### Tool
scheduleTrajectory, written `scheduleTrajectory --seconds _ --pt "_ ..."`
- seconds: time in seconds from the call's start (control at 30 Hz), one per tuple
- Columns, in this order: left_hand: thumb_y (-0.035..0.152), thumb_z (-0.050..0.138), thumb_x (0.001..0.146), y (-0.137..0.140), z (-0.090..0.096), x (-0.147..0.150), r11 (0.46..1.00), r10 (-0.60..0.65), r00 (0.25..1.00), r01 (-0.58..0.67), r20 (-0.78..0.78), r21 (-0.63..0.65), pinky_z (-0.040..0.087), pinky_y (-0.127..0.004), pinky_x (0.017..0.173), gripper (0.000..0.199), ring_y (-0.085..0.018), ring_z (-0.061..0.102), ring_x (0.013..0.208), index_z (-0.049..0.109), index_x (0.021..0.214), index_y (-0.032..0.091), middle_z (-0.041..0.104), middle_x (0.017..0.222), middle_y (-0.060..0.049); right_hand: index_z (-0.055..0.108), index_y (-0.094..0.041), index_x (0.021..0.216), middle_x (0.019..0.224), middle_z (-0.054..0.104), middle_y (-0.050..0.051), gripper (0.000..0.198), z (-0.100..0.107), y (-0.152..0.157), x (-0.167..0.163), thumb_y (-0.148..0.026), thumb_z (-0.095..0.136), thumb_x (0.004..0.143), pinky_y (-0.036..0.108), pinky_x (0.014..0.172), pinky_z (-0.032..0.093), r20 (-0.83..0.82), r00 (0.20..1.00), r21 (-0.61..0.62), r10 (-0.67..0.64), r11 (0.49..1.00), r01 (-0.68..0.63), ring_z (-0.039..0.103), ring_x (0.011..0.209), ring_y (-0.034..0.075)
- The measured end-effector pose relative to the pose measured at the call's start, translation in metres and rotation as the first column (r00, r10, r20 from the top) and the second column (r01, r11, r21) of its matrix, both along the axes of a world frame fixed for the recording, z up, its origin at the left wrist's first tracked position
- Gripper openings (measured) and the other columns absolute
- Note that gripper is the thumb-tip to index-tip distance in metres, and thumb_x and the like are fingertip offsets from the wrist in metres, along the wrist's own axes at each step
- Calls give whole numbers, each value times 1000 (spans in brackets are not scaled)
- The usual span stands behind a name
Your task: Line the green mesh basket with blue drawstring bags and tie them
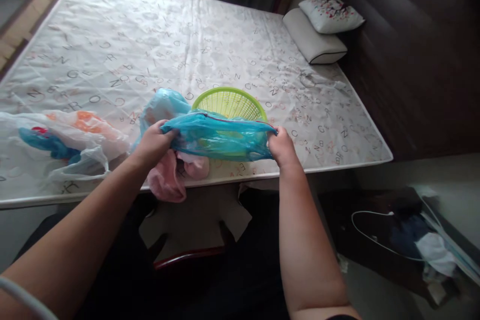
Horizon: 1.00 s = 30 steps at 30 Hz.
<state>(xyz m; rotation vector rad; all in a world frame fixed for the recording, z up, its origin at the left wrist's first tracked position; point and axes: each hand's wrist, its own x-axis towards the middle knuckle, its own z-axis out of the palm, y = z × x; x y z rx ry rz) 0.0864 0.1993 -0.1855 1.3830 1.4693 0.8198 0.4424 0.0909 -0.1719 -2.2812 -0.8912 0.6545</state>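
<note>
Blue plastic is spanning the space between my left grip [155, 140] and my right grip [282, 147]: I am holding the blue bag [225, 135] spread sideways over the near edge of the mattress [150, 50]. My left grip is clamping the bag's left end, thumb pointing inward to the right, fingers folding under it. My right grip is pinching the opposite end, knuckles curling in a compact fist. Both are closing snugly around plastic, leaving no visible gap.

My left forearm [90, 215] is slanting up from the lower left corner, while my right forearm [307, 230] is rising more steeply from the bottom, leaning slightly inward. My wrists are sitting nearly level with each other.

Just behind the bag, a green basket [228, 100] is showing its rim, and its lower part is glimmering through the plastic. A pale blue bag [165, 101] is bulging just beyond my left grip; I cannot tell whether it is touching the one I am holding. Below that grip, a pink cloth [168, 177] is drooping over the mattress edge. Farther left, a white bag [108, 137] is lying crumpled.
</note>
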Motion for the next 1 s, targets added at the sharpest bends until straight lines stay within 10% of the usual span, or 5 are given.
scheduleTrajectory --seconds 0.2,0.53,0.83,1.0 --pt "32 78 79 5 3 5 966 152 988 -157 39 204 56 -30 83 28 -18 65 85 73 104 20 71 93 -2 73 -27 130 129 80 12 40 -9 0 -6 -45 62 96 54 111 54 -162 979 159 121 983 -95 72 122 35" --pt "37 79 75 4 -10 17 995 50 986 -63 159 78 58 -34 86 46 -23 68 94 72 118 21 73 103 -5 71 -24 137 135 78 12 50 -1 2 -16 -38 68 89 54 114 52 -46 988 280 148 951 -129 71 123 34" --pt "48 75 76 10 -10 14 991 71 978 -91 197 99 56 -33 83 38 -24 66 91 75 101 20 71 89 -3 74 -23 90 78 68 0 34 3 0 -17 -55 65 92 34 71 49 -165 978 387 125 921 -53 60 73 19" --pt "48 70 81 10 -9 12 989 72 980 -94 185 112 50 -29 68 27 -18 57 75 63 79 22 57 72 0 70 -27 118 91 72 2 34 9 -1 -21 -45 66 90 33 71 52 -212 966 453 147 891 -36 63 76 18"
